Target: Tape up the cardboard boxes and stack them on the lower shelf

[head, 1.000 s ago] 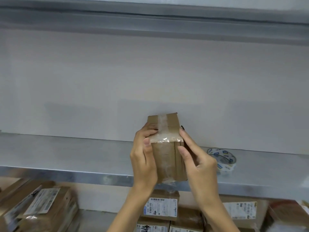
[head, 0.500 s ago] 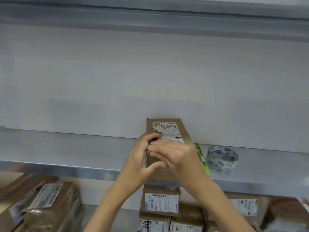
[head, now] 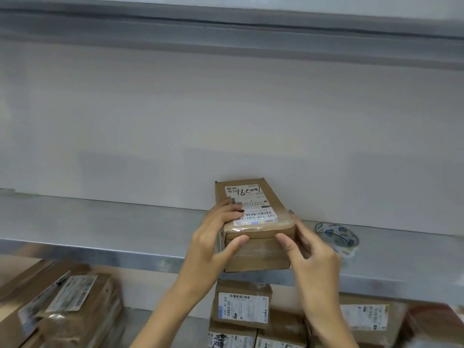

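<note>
A small brown cardboard box (head: 256,249) lies flat on the metal shelf (head: 100,229), its white shipping label facing up and clear tape over its near edge. My left hand (head: 213,237) grips its left side, fingers on the label and thumb on the front face. My right hand (head: 308,249) holds the right side, thumb pressing the front face. A roll of clear tape with blue print (head: 337,238) lies on the shelf just right of my right hand.
On the lower shelf under the metal shelf stand several taped, labelled cardboard boxes: a stack in the middle (head: 241,307), more at right (head: 364,320), a tilted pile at left (head: 62,305). A grey wall backs the shelf; another shelf edge (head: 226,23) runs overhead.
The box was upright in both hands with its taped end up; it has been laid flat with the label up. My right hand moved from over the top to the right side.
</note>
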{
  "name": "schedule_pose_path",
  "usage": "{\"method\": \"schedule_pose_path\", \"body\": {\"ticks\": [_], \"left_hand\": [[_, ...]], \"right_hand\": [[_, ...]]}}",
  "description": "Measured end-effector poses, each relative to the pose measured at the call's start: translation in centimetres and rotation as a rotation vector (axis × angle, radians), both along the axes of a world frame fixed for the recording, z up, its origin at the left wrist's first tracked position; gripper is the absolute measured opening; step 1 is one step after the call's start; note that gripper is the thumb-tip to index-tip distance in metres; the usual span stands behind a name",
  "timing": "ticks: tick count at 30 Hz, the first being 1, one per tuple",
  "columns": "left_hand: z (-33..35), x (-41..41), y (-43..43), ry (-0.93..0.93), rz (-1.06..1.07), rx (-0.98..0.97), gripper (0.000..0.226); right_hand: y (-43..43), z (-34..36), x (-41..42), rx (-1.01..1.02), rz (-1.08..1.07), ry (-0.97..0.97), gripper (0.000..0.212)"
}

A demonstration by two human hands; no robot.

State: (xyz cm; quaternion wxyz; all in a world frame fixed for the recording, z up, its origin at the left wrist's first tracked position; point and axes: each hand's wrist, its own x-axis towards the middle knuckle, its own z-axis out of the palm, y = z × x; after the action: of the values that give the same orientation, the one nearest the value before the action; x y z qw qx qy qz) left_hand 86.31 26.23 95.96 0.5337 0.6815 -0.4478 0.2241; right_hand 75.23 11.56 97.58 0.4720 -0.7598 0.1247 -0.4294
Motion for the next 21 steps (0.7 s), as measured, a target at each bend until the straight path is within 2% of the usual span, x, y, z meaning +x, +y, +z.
{"method": "schedule_pose_path", "body": {"ticks": [3, 7, 10, 12, 15, 17, 19, 21], "left_hand": [[-0.3, -0.6, -0.8, 0.01, 0.057, -0.028, 0.036], [-0.4, -1.0, -1.1, 0.049, 0.037, -0.042, 0.036], [0.7, -0.6, -0.8, 0.242, -0.045, -0.158, 0.033], [1.7, 0.8, -0.7, 0.36, 0.025, -0.233, 0.029], [3.5, 4.2, -0.6, 0.526, 0.171, -0.096, 0.037], [4.4, 5.9, -0.9, 0.714, 0.083, 0.004, 0.043], [4.7, 6.7, -1.1, 0.872, -0.02, 0.023, 0.042], [4.9, 6.7, -0.9, 0.903, -0.042, 0.017, 0.043]], "right_hand": [[-0.1, -0.6, 0.3, 0.069, -0.026, -0.013, 0.043], [-0.1, -0.9, 0.5, 0.015, -0.06, 0.048, 0.034], [-0.1, -0.7, 0.1, -0.068, -0.033, 0.14, 0.036], [-0.1, -0.1, -0.1, -0.146, -0.012, 0.193, 0.034], [-0.2, 0.9, -0.1, -0.194, 0.005, 0.209, 0.03], [-0.5, 1.5, -0.1, -0.196, 0.035, 0.184, 0.029], [-0.7, 1.7, -0.2, -0.209, 0.056, 0.182, 0.026], [-1.0, 1.7, -0.4, -0.218, 0.038, 0.181, 0.026]]}}
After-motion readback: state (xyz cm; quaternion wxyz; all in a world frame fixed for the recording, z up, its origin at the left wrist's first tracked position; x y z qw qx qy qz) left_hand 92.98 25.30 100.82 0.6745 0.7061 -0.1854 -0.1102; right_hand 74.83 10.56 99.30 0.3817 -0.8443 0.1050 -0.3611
